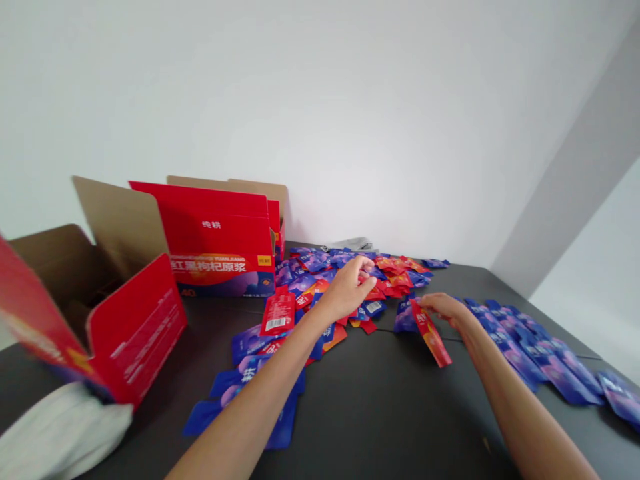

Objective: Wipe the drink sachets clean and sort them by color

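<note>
A red drink pouch point(431, 333) hangs tilted from the fingers of my right hand point(444, 308), which is closed on its upper end. Just behind that pouch, a blue pouch point(405, 316) is partly hidden; I cannot tell if my fingers touch it. My left hand point(353, 288) is over the mixed pile of red and blue pouches point(313, 263), its fingers curled and the thumb held apart. Nothing shows in its grip. Under and beside my left forearm lie more blue pouches point(250, 341) and a red pouch point(278, 313) with a barcode.
Overlapping blue pouches point(530, 343) lie in rows along the right side of the black table point(380, 407). At left stand an open red carton point(137, 327) and another red carton point(215, 227) behind it. A whitish cloth-like item point(67, 430) is at the lower left. A white wall closes off the back.
</note>
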`<state>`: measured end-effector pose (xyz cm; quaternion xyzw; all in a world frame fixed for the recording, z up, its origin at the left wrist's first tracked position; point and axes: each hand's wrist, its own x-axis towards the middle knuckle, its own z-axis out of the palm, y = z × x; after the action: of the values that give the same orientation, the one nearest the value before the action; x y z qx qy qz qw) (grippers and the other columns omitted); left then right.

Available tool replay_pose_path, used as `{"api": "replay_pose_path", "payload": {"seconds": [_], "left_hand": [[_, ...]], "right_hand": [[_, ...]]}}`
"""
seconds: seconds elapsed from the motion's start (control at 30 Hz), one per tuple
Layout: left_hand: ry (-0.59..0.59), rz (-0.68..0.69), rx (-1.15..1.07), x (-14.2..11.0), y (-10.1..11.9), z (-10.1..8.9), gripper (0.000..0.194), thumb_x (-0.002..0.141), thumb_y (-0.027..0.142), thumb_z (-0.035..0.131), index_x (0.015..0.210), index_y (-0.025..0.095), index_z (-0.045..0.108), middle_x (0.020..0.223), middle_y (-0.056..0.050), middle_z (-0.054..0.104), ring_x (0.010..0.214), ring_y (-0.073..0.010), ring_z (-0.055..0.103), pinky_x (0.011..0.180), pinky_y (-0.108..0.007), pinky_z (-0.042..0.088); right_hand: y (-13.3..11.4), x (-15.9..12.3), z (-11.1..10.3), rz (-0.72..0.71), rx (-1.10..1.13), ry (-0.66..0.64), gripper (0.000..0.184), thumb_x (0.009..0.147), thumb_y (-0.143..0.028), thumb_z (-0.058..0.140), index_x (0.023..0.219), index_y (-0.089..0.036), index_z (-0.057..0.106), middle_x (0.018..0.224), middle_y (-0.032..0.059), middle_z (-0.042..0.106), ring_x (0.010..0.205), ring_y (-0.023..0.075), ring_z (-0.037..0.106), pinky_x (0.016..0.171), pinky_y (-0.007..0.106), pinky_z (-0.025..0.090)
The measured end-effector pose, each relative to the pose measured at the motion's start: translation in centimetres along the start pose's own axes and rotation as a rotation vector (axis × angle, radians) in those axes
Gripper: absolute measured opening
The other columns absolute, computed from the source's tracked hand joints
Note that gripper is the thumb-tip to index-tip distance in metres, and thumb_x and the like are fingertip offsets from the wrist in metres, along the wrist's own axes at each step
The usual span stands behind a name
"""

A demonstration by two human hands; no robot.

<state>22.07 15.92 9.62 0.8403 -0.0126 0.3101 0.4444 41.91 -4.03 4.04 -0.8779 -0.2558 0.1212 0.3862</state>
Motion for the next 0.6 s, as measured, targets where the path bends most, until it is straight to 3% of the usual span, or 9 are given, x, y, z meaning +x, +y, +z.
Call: {"api": "replay_pose_path", "payload": {"seconds": [0.17,0.3,0.47,0.53,0.6], "left_hand": [[0.001,-0.003,0.015,0.0,0.1,-0.1,0.016,0.084,0.021,0.053,0.099,0.020,0.056,0.104,-0.005,0.064,0.099,-0.0188,0.062,0.089,-0.034,0.050],[-0.004,0.007,0.012,-0.1,0.1,0.1,0.020,0.089,0.029,0.050,0.105,0.019,0.056,0.110,-0.008,0.064,0.106,-0.0208,0.060,0.095,-0.036,0.047],[-0.005,0.038,-0.124,-0.5,0.5,1.3,0.048,0.087,0.043,0.056,0.128,0.019,0.047,0.135,-0.012,0.052,0.124,-0.0242,0.049,0.101,-0.036,0.041],[-0.006,0.010,-0.244,-0.6,0.9,1.8,0.049,0.083,0.045,0.062,0.123,0.019,0.051,0.126,-0.010,0.059,0.113,-0.0241,0.056,0.091,-0.033,0.046],[-0.008,-0.020,-0.367,-0.6,1.2,2.2,0.040,0.082,0.045,0.063,0.111,0.018,0.058,0.103,-0.006,0.067,0.091,-0.0204,0.063,0.075,-0.028,0.049]], "right_hand": [[-2.7,-1.7,-3.4,-0.138,0.044,-0.044,0.030,0.063,-0.046,0.065,0.052,-0.021,0.053,0.054,-0.0023,0.052,0.058,0.0136,0.046,0.055,0.026,0.035],[-5.6,-4.5,-5.2,-0.389,0.004,0.069,0.033,0.073,-0.046,0.065,0.058,-0.020,0.053,0.056,-0.0030,0.048,0.059,0.0121,0.040,0.056,0.026,0.031],[-9.6,-8.5,-3.9,-0.650,0.087,-0.020,0.030,0.084,-0.046,0.058,0.068,-0.020,0.056,0.064,-0.0025,0.048,0.062,0.0125,0.040,0.058,0.026,0.031],[-10.6,-9.2,-2.8,-0.690,0.131,-0.055,0.030,0.085,-0.046,0.058,0.070,-0.020,0.056,0.067,-0.0015,0.050,0.065,0.0135,0.042,0.061,0.027,0.034],[-11.0,-9.4,-1.8,-0.702,0.176,-0.070,0.029,0.085,-0.046,0.058,0.071,-0.020,0.056,0.067,-0.0015,0.051,0.064,0.0135,0.043,0.060,0.027,0.035]]}}
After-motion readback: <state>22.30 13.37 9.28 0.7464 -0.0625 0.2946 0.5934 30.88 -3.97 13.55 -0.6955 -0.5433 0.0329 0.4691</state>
